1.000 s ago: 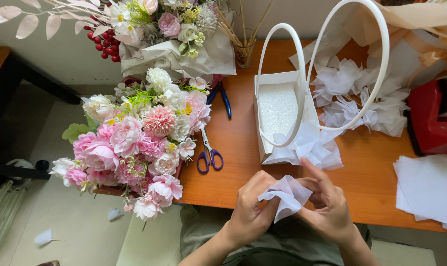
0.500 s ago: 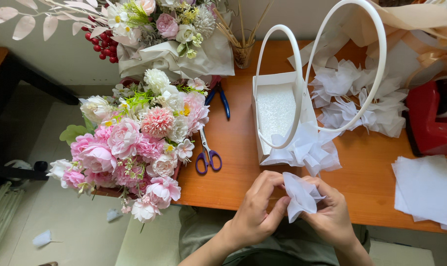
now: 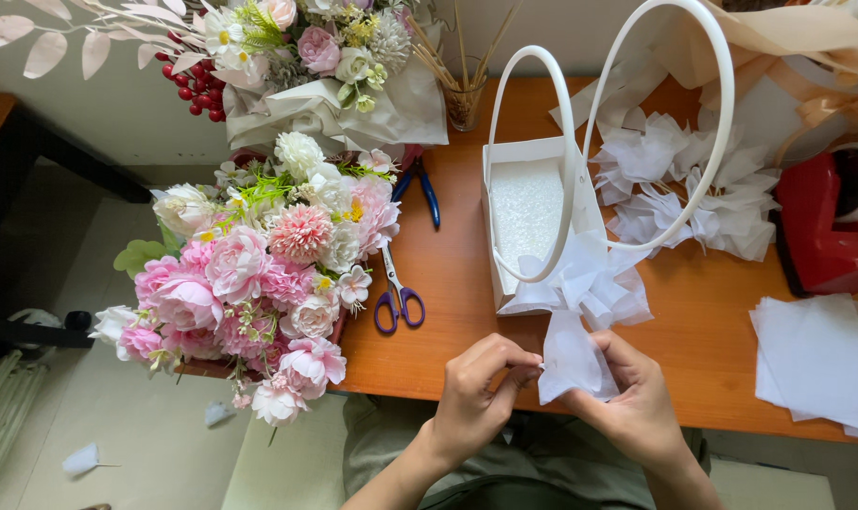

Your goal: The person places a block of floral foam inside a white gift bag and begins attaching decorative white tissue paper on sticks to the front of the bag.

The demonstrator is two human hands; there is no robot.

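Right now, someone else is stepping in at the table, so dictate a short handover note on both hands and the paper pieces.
Left hand: fingertips pinched on the lower edge of a white tissue sheet.
Right hand: grip on the same sheet from the other side, held above the table's near edge.
White basket: foam block inside, one tissue ruffle at its front corner.
Done: a pile of folded tissue pieces lies behind the basket.
Left: a stack of flat sheets on the right is unfolded.
Purple scissors lie beside the pink bouquet.
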